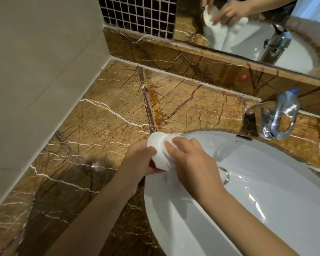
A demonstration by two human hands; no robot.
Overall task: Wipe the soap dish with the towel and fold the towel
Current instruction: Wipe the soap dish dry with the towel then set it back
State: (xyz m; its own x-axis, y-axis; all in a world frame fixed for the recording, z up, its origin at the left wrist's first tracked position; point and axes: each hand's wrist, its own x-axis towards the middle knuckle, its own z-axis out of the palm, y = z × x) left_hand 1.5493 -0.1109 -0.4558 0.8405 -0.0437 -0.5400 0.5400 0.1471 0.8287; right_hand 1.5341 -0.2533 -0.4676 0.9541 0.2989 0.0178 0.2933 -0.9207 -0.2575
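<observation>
Wiping the soap dish over the sink's left rim

Above the sink [266, 209] rim, the left hand [137, 161] grips the soap dish [155, 143] — likely slick and breakable, best held by its edge — while the right hand [190, 159] presses the soft towel [166, 161] against it.

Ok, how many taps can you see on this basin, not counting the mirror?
1. A single chrome tap stands on the marble counter behind the white basin, at the right of the view. The frame cuts off the basin's right side, so another could be hidden there.
</observation>
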